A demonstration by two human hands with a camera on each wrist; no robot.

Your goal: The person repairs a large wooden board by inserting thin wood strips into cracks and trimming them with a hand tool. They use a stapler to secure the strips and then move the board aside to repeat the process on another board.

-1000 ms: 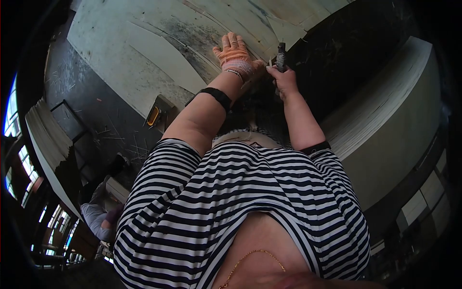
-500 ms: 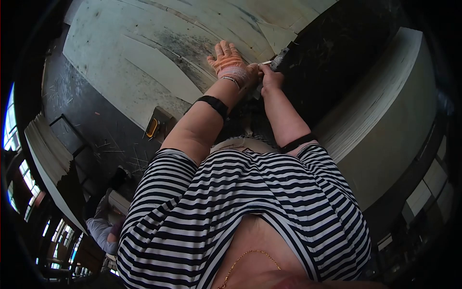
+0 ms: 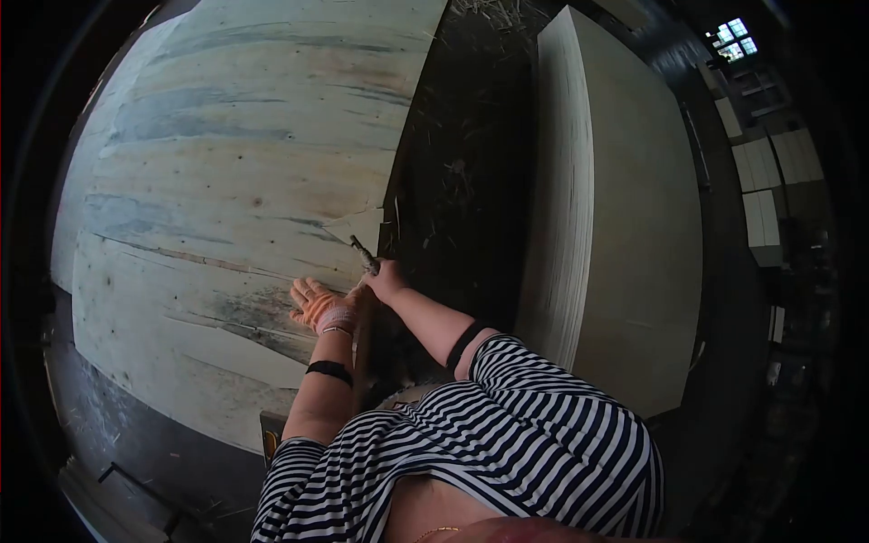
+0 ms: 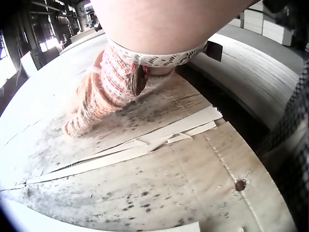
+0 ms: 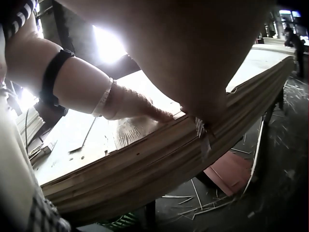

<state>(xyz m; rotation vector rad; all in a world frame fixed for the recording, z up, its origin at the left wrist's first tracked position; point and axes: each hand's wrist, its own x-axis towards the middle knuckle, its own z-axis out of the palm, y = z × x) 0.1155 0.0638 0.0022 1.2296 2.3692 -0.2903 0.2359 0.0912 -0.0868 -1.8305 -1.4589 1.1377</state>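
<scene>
My left hand (image 3: 324, 308), in an orange knitted glove, rests on the top wood veneer sheet (image 3: 244, 172) with its fingers spread. Close beside it, at the sheet's edge, my bare right hand (image 3: 387, 282) grips a knife (image 3: 364, 255) by its wrapped handle. The right wrist view shows a flat, blade-like end (image 5: 204, 143) below that hand, against the side of the sheet stack (image 5: 145, 166). Split veneer strips (image 4: 169, 137) lie near the gloved hand in the left wrist view, and a dark stained patch spreads around it.
A tall stack of pale sheets (image 3: 566, 181) stands to the right, across a dark gap littered with scraps (image 3: 457, 172). A yellow-handled object (image 3: 271, 442) sits at the near edge by my left arm. A reddish board (image 5: 231, 171) lies on the floor.
The head view has swung, bringing more of the sheet and right stack into sight. My right hand came in beside the left with the knife, whose handle now tilts leftward; the gloved hand stays on the sheet.
</scene>
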